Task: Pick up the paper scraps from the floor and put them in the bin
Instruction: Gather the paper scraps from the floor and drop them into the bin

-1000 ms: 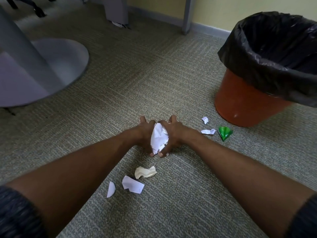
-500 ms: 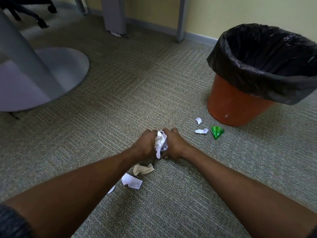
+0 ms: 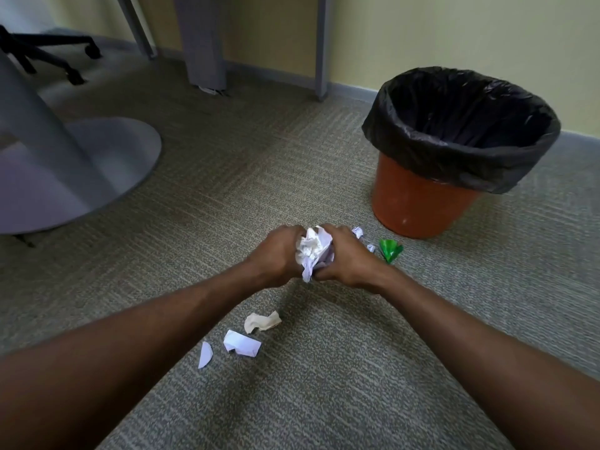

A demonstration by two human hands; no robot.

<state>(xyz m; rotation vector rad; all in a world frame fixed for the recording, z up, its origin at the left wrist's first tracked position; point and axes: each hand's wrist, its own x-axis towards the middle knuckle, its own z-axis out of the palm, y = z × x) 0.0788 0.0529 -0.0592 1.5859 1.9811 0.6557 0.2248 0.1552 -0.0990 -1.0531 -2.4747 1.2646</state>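
Observation:
A bundle of crumpled white paper scraps [image 3: 312, 251] is squeezed between my left hand [image 3: 277, 254] and my right hand [image 3: 344, 258], held just above the carpet. Three scraps lie on the floor nearer to me: a cream crumpled one [image 3: 262, 321], a white folded one [image 3: 242, 343] and a small curved sliver [image 3: 205, 354]. Past my right hand lie two tiny white bits [image 3: 357, 231] [image 3: 371, 247] and a green scrap [image 3: 390, 250]. The orange bin [image 3: 418, 203] with a black liner stands to the upper right, its mouth open.
A grey round table base [image 3: 107, 164] and its column fill the left. A chair's wheeled base [image 3: 61, 56] is at the far left back. Metal desk legs [image 3: 322, 47] and a grey panel [image 3: 203, 43] stand along the yellow wall.
Both hands have pressed the paper bundle tighter and lifted it slightly off the carpet. The view has tilted up, showing more of the bin and wall.

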